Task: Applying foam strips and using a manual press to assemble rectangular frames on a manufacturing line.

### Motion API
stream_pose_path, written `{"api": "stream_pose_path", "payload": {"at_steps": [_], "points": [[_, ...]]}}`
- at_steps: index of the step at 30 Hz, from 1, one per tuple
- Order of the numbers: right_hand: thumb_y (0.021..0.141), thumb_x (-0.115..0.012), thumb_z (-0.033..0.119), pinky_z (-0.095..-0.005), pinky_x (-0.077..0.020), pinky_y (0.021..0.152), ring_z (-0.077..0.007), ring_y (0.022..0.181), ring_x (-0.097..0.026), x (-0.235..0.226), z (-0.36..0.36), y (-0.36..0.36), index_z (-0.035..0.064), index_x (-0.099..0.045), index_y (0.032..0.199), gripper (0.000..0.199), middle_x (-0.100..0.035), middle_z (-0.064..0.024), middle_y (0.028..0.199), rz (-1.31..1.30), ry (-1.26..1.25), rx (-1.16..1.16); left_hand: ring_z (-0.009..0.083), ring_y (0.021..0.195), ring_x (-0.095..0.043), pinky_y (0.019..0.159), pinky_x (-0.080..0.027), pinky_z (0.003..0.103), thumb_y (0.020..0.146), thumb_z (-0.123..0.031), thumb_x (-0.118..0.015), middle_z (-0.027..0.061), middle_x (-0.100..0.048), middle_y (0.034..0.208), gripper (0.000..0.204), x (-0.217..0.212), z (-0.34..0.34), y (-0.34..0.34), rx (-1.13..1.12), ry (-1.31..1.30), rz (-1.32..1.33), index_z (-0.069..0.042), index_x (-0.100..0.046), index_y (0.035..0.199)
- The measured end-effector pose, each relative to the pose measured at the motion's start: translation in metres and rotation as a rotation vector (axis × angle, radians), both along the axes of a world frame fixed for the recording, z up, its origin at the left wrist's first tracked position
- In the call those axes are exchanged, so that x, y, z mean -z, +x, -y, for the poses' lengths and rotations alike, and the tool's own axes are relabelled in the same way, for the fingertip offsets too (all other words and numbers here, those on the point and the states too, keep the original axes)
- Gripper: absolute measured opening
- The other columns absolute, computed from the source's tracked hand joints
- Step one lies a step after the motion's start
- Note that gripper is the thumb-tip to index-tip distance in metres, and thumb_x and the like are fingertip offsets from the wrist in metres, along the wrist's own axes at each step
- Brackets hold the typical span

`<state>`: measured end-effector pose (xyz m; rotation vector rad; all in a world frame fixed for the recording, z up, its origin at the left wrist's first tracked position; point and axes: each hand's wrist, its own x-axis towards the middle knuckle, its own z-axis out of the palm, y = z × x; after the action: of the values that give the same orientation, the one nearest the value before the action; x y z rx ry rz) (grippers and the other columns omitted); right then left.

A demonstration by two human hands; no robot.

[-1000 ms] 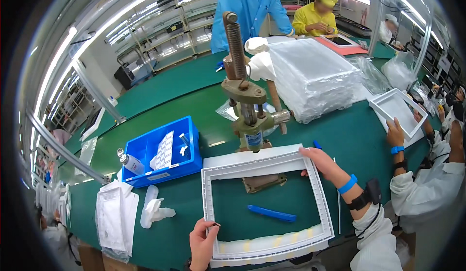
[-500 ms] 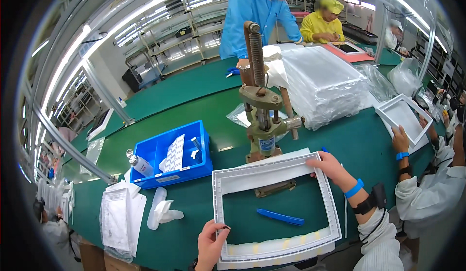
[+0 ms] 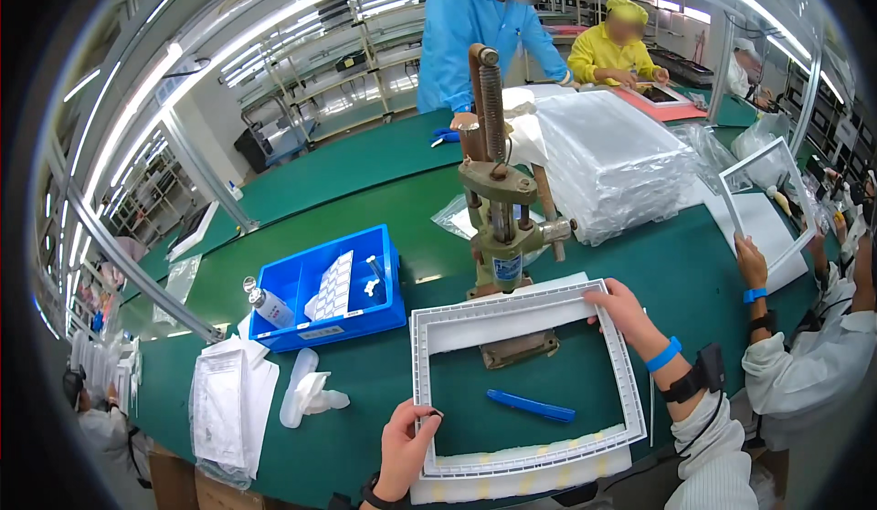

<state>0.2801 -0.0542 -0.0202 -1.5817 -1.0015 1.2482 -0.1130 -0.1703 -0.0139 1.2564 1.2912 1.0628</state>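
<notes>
A white rectangular plastic frame (image 3: 421,355) with a ribbed rim is tilted over the green table. My left hand (image 3: 405,446) is closed on its lower left side, and a small dark bit shows by the thumb tip, too small to name. At the upper right corner my right hand (image 3: 630,316) grips the frame between thumb and fingers. Through the frame's opening a blue pen (image 3: 530,406) lies on the table. A white pad with pale yellow patches (image 3: 585,467) lies beneath the frame's near edge. White sheet material (image 3: 502,325) shows inside its far edge.
A green hand press (image 3: 501,199) stands just beyond the frame. Left of it sits a blue divided bin (image 3: 320,330) with a bottle; a clear bottle and crumpled tissue (image 3: 315,394) lie nearer. Bagged white parts (image 3: 219,410) lie far left. A wrapped stack (image 3: 612,154) stands behind; co-workers surround the table.
My hands and the frame have shifted slightly right, and more of the pad shows below the frame. The co-worker at right has raised another white frame more upright.
</notes>
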Motion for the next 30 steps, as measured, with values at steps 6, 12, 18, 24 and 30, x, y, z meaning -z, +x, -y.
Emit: {"api": "stream_pose_path", "payload": {"at_steps": [6,12,18,24,30], "points": [[0.091,-0.066,0.024,-0.0307,-0.0518,0.052,-0.0168,0.063,-0.065,0.001,0.002,0.001,-0.0024,-0.057,0.112,0.035,-0.064,-0.0094,0.091,0.044,0.060,0.031,0.0234,0.112,-0.061,0.095,-0.047,0.031,0.086,-0.005,-0.071,0.0177,-0.057,0.133,0.013,-0.011,-0.009,-0.005,-0.002,0.101,-0.127,-0.001,-0.070,0.098],[0.092,-0.063,0.023,-0.0329,-0.0532,0.052,-0.0187,0.057,-0.065,-0.014,0.011,-0.006,-0.0045,-0.061,0.109,0.032,-0.066,-0.0113,0.089,0.245,0.128,0.034,0.0440,0.132,-0.047,0.109,-0.039,0.046,0.079,-0.004,-0.074,0.0237,-0.047,0.145,0.012,-0.060,-0.076,0.042,0.101,0.524,-0.557,-0.005,-0.071,0.091],[0.093,-0.061,0.024,-0.0339,-0.0535,0.052,-0.0208,0.054,-0.067,-0.021,0.019,-0.010,-0.0035,-0.066,0.106,0.031,-0.069,-0.0123,0.082,0.353,0.151,0.072,0.0389,0.140,-0.038,0.116,-0.022,0.061,0.083,-0.020,-0.070,0.0203,-0.045,0.147,0.011,-0.013,-0.126,0.091,0.427,0.800,-1.019,-0.011,-0.073,0.088],[0.093,-0.061,0.026,-0.0347,-0.0536,0.052,-0.0218,0.054,-0.068,-0.021,0.019,-0.011,-0.0024,-0.067,0.111,0.034,-0.069,-0.0134,0.080,0.348,0.143,0.050,0.0382,0.135,-0.043,0.116,-0.026,0.058,0.084,-0.019,-0.071,0.0170,-0.049,0.144,0.012,-0.006,-0.141,0.094,0.457,0.698,-0.896,-0.013,-0.074,0.093],[0.093,-0.062,0.025,-0.0342,-0.0536,0.052,-0.0203,0.054,-0.068,-0.016,0.014,-0.008,-0.0015,-0.068,0.115,0.035,-0.068,-0.0116,0.080,0.283,0.159,0.048,0.0378,0.133,-0.045,0.114,-0.030,0.055,0.083,-0.024,-0.072,0.0192,-0.051,0.140,0.016,-0.012,-0.148,0.092,0.504,0.694,-0.911,-0.016,-0.074,0.096]]}}
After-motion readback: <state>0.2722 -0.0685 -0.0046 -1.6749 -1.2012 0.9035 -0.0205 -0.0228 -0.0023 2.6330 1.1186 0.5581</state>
